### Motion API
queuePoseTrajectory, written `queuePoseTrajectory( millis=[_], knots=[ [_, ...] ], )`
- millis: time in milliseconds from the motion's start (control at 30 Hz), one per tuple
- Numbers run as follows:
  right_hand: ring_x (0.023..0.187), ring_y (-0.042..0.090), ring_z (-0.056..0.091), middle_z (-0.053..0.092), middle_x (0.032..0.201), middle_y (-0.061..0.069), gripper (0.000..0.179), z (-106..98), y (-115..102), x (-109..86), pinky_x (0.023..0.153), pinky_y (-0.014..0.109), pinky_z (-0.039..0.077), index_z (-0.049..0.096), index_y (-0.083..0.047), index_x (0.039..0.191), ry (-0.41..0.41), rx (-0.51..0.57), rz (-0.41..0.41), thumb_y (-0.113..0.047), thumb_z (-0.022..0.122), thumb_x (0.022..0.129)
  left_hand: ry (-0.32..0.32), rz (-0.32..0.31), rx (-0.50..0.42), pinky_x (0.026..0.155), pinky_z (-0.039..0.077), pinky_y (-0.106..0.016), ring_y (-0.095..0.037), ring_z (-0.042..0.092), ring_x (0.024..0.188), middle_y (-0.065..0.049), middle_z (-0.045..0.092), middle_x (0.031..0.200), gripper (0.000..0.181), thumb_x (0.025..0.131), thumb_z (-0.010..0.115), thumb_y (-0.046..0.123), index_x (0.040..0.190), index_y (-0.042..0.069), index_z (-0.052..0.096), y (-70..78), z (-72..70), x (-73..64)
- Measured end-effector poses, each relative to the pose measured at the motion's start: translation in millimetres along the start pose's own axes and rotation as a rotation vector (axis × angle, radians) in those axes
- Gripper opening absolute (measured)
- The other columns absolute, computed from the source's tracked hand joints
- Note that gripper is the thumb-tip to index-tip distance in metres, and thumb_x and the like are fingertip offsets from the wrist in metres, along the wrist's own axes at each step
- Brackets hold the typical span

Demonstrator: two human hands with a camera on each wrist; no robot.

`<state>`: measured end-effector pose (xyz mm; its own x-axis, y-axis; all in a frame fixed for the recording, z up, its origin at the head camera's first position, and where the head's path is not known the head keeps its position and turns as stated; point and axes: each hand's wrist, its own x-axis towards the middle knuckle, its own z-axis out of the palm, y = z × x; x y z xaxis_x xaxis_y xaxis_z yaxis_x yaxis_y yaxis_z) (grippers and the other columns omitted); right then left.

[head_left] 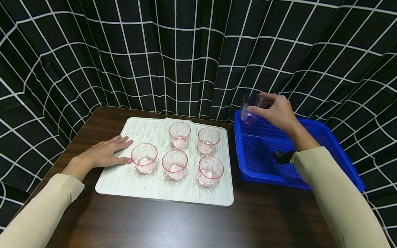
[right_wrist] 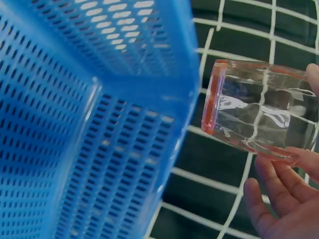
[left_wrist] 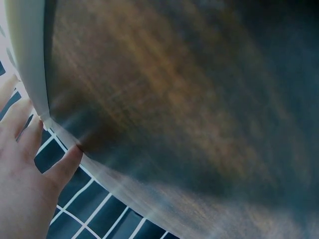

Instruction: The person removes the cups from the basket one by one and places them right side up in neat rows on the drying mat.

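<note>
My right hand [head_left: 276, 110] grips a clear pink-tinted drinking glass [head_left: 249, 109] between thumb and fingers, over the back left corner of the blue basket [head_left: 250, 177]. In the right wrist view the glass [right_wrist: 261, 112] shows beside the basket's wall [right_wrist: 182, 74], the fingertips on its side. Spread flat on the left edge of a white ridged draining mat [head_left: 119, 183] is my left hand [head_left: 106, 152], its thumb tip right by the nearest glass [head_left: 144, 158]. Several matching pink-rimmed glasses, among them one at front right [head_left: 210, 172], stand upright on the mat in two rows.
A small black object [head_left: 280, 157] shows at the right wrist, over the basket. The dark wooden table [head_left: 165, 228] runs under mat and basket. Black curtains with a white grid [head_left: 182, 54] hang close behind and at both sides.
</note>
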<state>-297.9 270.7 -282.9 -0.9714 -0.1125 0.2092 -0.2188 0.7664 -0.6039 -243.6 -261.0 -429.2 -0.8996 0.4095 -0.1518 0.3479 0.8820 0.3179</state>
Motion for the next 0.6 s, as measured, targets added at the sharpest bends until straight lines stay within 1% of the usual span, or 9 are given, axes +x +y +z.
queuePoseTrajectory(
  millis=[200,333,433,600],
  knots=[
    [0.113,0.035,0.053,0.058,0.129,0.024,0.074,8.2,-24.6,3.5,0.096,0.05,0.047,0.049,0.001,0.144,-0.002,0.01,-0.044,-0.036,0.077,0.087,0.004,0.001,0.004,0.108,0.02,-0.074,-0.044,0.02,0.148,-0.019,0.031,0.159,0.089,0.089,0.056,0.069,0.153,0.01,0.04,-0.5,0.1,-0.3],
    [0.116,0.036,0.054,0.058,0.131,0.023,0.073,16.2,-44.3,4.9,0.1,0.053,0.046,0.05,0.0,0.144,-0.021,0.015,-0.072,-0.034,0.079,0.086,0.008,0.004,0.006,0.107,0.021,-0.074,-0.044,0.02,0.148,-0.019,0.031,0.159,0.089,0.089,0.056,0.07,0.153,0.01,0.04,-1.0,0.6,-0.2],
    [0.115,0.035,0.054,0.058,0.13,0.022,0.071,24.0,-56.9,7.0,0.098,0.051,0.047,0.051,0.0,0.142,-0.034,0.016,-0.11,-0.032,0.08,0.085,0.009,0.004,0.005,0.108,0.021,-0.074,-0.043,0.02,0.148,-0.019,0.031,0.159,0.089,0.089,0.056,0.07,0.153,0.01,0.04,-1.3,0.9,-0.4],
    [0.109,0.031,0.056,0.06,0.126,0.019,0.07,37.6,-77.0,9.1,0.091,0.046,0.049,0.054,0.0,0.14,-0.062,0.031,-0.172,-0.029,0.082,0.083,0.012,0.009,0.004,0.108,0.021,-0.073,-0.043,0.021,0.148,-0.019,0.032,0.159,0.088,0.089,0.057,0.068,0.153,0.011,0.04,-2.6,1.3,-0.1]
  ],
)
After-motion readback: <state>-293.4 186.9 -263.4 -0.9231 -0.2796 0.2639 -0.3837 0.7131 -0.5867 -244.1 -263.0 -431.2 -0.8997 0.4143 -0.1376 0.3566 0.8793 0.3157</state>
